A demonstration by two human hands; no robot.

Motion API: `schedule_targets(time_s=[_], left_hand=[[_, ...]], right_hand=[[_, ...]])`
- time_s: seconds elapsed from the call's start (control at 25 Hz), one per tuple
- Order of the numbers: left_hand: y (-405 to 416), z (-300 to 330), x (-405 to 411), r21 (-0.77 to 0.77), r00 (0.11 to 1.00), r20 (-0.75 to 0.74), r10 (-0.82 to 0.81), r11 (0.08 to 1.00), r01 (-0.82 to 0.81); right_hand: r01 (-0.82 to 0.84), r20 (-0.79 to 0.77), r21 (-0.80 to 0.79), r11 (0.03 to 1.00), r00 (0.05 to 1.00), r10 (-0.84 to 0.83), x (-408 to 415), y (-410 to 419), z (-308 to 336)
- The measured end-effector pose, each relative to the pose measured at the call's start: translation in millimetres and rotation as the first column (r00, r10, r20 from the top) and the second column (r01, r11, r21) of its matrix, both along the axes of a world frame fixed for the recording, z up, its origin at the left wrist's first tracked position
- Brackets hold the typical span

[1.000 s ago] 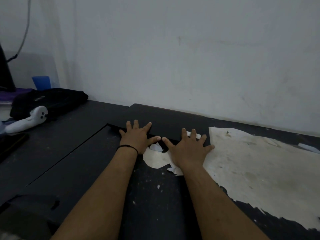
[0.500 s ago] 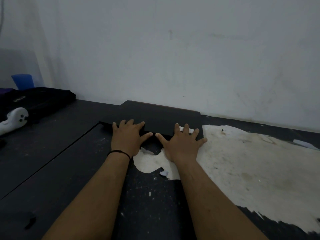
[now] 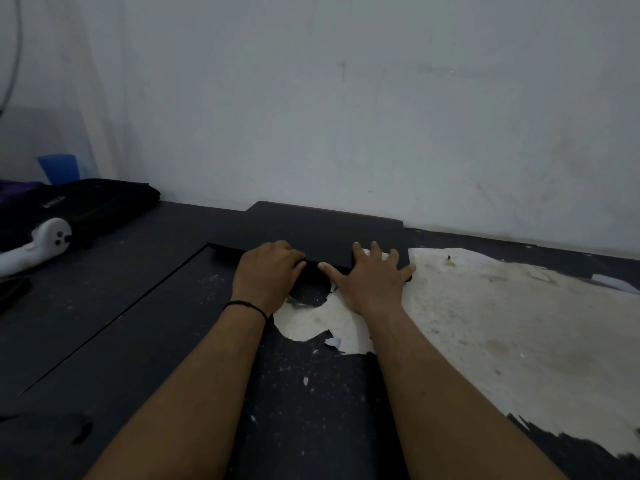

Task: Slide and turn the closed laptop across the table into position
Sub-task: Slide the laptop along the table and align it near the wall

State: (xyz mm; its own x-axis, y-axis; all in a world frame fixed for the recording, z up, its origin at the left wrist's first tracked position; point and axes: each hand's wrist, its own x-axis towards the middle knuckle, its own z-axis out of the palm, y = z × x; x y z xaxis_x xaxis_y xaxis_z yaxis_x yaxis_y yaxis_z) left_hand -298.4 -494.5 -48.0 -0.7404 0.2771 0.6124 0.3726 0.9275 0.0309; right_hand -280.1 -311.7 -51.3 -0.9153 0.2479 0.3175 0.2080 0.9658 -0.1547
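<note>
A closed black laptop [image 3: 322, 228] lies flat on the dark table [image 3: 104, 306], its far edge against the white wall. My left hand [image 3: 266, 271], with a black band at the wrist, has its fingers curled over the laptop's near edge. My right hand [image 3: 372, 277] rests on the near right corner with fingers spread flat and the thumb pointing left. The near edge of the laptop is partly hidden under both hands.
A white hand-held controller [image 3: 36, 245] and a black bag [image 3: 93, 202] sit at the left, with a blue cup [image 3: 59, 168] behind them. A large patch of peeled pale surface [image 3: 502, 323] covers the table's right side. The wall runs close behind.
My left hand's fingers went from spread flat on the lid to curled over the laptop's near edge. The right hand stays spread. The laptop has hardly shifted.
</note>
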Motion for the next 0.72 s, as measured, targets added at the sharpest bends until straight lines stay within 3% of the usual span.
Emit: schedule_targets(time_s=[0.32,0.52,0.72], left_hand=[[4.6,-0.1,-4.2,-0.001,0.999,-0.026,0.028,1.0,-0.028],[6.3,-0.6,-7.9,0.021,0.999,-0.04,0.01,1.0,-0.009],[6.7,0.4,-6.8,0.043,0.999,-0.034,-0.003,0.999,0.005]], right_hand=[[-0.008,-0.056,0.027,1.0,0.998,0.01,-6.6,3.9,-3.7],[-0.328,-0.239,0.057,0.943,0.913,0.332,-8.0,2.2,-4.8],[-0.395,-0.294,0.056,0.917,0.871,0.393,-2.5,0.6,-1.9]])
